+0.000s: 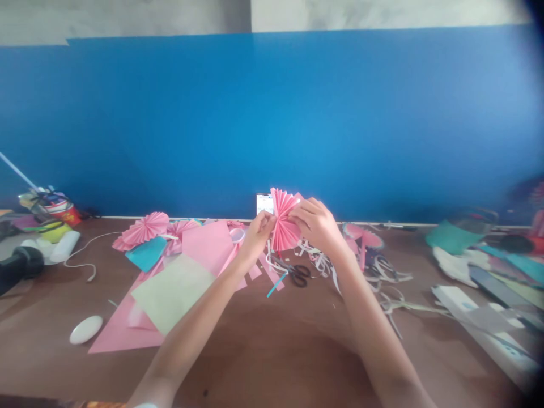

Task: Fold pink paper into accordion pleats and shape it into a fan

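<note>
A pleated pink paper fan (285, 231) is held up between my two hands above the far part of the desk. My left hand (258, 231) pinches its left edge near the middle fold. On the other side, my right hand (315, 218) has its fingers closed on the fan's right part, hiding some of the pleats. Behind the fan stands a phone (264, 203) with a lit screen. Below lie black-handled scissors (298, 275) and a thin blue paper strip (277, 285).
Pink paper sheets (206, 241), a pale green sheet (173, 293) and another pleated fan (144, 229) lie at left, beside a white mouse (85, 330). White paper strips (325, 263) are scattered at right. A power strip (480, 326) lies at far right. A blue wall panel (272, 124) rises behind.
</note>
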`<control>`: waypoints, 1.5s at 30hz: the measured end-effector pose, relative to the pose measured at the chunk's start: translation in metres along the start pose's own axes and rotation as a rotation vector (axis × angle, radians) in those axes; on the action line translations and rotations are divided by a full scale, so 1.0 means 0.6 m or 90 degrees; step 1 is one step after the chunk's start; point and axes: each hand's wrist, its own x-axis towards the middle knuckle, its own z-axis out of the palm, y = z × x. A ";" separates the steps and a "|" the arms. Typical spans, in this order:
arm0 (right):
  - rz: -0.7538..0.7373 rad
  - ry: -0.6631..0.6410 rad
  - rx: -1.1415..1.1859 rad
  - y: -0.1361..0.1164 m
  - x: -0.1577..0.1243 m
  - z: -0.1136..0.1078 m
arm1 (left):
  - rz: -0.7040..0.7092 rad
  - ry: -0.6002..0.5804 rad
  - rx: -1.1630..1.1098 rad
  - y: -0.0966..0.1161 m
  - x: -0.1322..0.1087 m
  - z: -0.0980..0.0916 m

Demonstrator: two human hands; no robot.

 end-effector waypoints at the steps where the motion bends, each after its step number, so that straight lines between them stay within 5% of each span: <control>1: 0.001 0.002 0.006 0.000 0.000 0.001 | -0.007 0.001 -0.020 -0.003 0.000 0.000; 7: -0.004 0.016 0.041 -0.002 0.000 -0.005 | -0.089 -0.106 -0.208 -0.013 0.006 -0.004; 12: -0.016 0.020 0.031 -0.001 0.002 -0.004 | -0.071 -0.193 -0.265 -0.003 0.010 -0.008; 17: 0.020 0.049 0.020 -0.010 0.005 0.004 | -0.011 -0.097 -0.183 0.000 0.005 0.000; 28: 0.119 0.048 0.307 -0.044 0.009 0.002 | 0.154 0.062 -0.019 0.022 -0.010 0.005; 36: 0.290 0.104 0.462 -0.058 0.015 0.030 | 0.207 0.117 0.097 0.029 -0.017 0.001; 45: 0.302 0.184 0.558 -0.078 0.018 0.050 | 0.295 0.138 0.267 0.029 -0.014 -0.016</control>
